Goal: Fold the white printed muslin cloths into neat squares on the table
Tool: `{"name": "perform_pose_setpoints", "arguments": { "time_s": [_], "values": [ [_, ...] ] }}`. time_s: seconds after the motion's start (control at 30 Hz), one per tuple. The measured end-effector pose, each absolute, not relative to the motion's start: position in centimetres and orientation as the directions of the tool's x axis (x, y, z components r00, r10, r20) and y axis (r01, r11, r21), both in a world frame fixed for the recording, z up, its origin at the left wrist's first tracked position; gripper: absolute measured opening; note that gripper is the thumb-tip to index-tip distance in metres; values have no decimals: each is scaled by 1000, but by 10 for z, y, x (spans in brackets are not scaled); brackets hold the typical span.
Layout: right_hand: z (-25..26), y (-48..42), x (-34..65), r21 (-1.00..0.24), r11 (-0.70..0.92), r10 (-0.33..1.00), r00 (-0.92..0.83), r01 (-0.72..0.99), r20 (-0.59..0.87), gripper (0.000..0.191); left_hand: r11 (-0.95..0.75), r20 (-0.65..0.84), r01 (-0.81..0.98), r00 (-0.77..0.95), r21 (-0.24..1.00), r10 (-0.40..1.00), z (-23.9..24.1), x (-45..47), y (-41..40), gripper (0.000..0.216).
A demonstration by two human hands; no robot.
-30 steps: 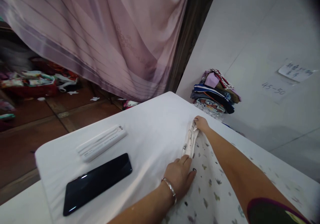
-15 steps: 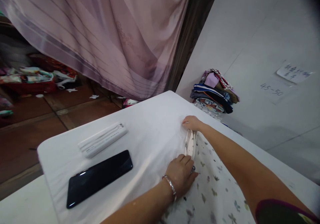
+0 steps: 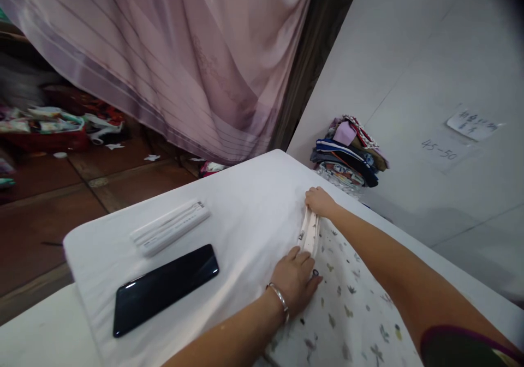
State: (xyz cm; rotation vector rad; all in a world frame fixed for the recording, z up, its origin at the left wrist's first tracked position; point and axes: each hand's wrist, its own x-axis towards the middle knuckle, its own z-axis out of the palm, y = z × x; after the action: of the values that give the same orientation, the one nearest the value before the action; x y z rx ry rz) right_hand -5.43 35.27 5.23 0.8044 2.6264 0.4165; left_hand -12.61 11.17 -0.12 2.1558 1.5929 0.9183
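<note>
A white fabric printed with small leaves (image 3: pixel 347 307) covers the near right part of the table. My right hand (image 3: pixel 320 201) pinches the far end of its folded edge. My left hand (image 3: pixel 293 280), with a silver bangle (image 3: pixel 279 297) on the wrist, lies on the same edge closer to me, fingers spread and pressing down. Between the hands the edge runs as a narrow pale strip (image 3: pixel 310 230). Beside my left thumb sits a small dark ring-shaped spot (image 3: pixel 315 272); I cannot tell whether it is print or hardware.
A black phone (image 3: pixel 166 290) and a white power-bank-like block (image 3: pixel 171 228) lie on the white-covered table (image 3: pixel 254 192) at left. Folded clothes (image 3: pixel 347 151) are stacked by the wall beyond the right edge. A pink curtain (image 3: pixel 196 67) hangs behind; a red basket (image 3: pixel 49 135) stands on the floor.
My right hand has shifted slightly right along with the fabric end. The fingers of my left hand have spread further apart on the edge. The view has turned slightly.
</note>
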Motion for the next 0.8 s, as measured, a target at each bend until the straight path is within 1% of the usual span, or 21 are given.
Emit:
{"name": "perform_pose_setpoints", "arguments": {
  "time_s": [0.17, 0.27, 0.3, 0.37, 0.43, 0.47, 0.53, 0.67, 0.8],
  "values": [
    [49, 358, -59, 356, 783, 592, -786, 510, -177, 21, -281, 304, 713, 99, 642, 947, -2, -132, 115, 17],
    [42, 360, -61, 322, 769, 615, -776, 552, -137, 22, -183, 261, 642, -27, 745, 965, 0, -139, 121, 20],
    [39, 360, -61, 309, 762, 626, -770, 569, -124, 23, -120, 222, 599, -99, 792, 970, 0, -142, 124, 22],
    [34, 360, -60, 281, 749, 645, -758, 601, -99, 22, 39, 90, 497, -233, 867, 968, -1, -148, 131, 28],
    [31, 360, -59, 250, 738, 661, -746, 627, -79, 22, 186, -58, 415, -301, 891, 952, -4, -153, 136, 32],
    [29, 360, -58, 234, 733, 668, -741, 638, -72, 21, 237, -116, 384, -313, 892, 943, -5, -154, 139, 32],
    [27, 360, -58, 199, 732, 673, -737, 651, -66, 21, 285, -184, 339, -299, 897, 936, -8, -156, 142, 31],
    [24, 357, -61, 121, 748, 661, -749, 652, -48, 19, 319, -254, 338, -224, 885, 941, -10, -155, 144, 31],
    [26, 354, -64, 9, 730, 683, -730, 683, -10, 15, 353, -297, 368, -201, 860, 934, -9, -157, 147, 28]
  ]
}}
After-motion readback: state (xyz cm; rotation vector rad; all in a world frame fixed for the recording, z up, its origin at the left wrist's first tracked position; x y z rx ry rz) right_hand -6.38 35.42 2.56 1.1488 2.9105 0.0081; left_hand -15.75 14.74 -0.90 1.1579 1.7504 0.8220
